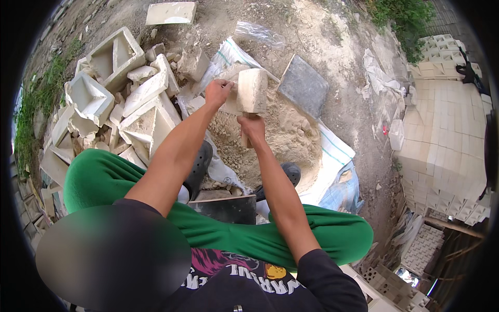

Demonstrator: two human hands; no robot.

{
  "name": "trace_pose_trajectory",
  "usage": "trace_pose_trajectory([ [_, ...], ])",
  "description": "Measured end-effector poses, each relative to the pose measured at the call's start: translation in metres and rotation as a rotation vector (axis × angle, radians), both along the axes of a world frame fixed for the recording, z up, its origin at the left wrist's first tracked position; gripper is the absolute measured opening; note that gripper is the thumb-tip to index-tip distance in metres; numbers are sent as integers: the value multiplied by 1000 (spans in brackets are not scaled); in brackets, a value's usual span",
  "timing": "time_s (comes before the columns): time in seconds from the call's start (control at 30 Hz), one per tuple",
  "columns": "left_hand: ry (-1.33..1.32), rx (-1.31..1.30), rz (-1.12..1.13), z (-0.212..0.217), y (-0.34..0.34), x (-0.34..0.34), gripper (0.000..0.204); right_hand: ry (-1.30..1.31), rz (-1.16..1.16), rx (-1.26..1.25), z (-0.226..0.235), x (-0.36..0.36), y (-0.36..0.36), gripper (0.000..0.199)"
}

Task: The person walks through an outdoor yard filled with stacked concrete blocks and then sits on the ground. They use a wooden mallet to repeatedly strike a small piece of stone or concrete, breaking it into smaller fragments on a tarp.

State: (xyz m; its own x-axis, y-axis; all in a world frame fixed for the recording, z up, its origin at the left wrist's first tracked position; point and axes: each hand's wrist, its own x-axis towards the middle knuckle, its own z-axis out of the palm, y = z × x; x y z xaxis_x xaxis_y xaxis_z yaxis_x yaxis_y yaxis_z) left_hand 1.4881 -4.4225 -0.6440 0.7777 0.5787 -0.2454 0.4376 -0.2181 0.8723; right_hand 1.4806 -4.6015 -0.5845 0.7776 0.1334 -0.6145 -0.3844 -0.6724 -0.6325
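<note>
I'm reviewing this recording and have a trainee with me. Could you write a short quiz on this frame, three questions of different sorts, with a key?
1. Which of the person's hands grips the mallet?

2. True or false: in the picture, the dark grey square slab lies to the left of the mallet's head.

3. Pick one. The person's trousers are: A) blue; B) green; C) grey.

Key:
1. The right hand.
2. False; it lies to the right of it.
3. B.
</note>
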Motion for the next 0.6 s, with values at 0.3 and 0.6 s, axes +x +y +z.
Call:
trace_pose_trajectory([
  [0.3, 24, 70, 14, 8, 5, 9, 36, -450, -77, 66, 39, 23, 3, 37],
  [0.6, 45, 132, 36, 2, 6, 7, 33, -330, 167, -268, 6, 16, 6, 41],
])
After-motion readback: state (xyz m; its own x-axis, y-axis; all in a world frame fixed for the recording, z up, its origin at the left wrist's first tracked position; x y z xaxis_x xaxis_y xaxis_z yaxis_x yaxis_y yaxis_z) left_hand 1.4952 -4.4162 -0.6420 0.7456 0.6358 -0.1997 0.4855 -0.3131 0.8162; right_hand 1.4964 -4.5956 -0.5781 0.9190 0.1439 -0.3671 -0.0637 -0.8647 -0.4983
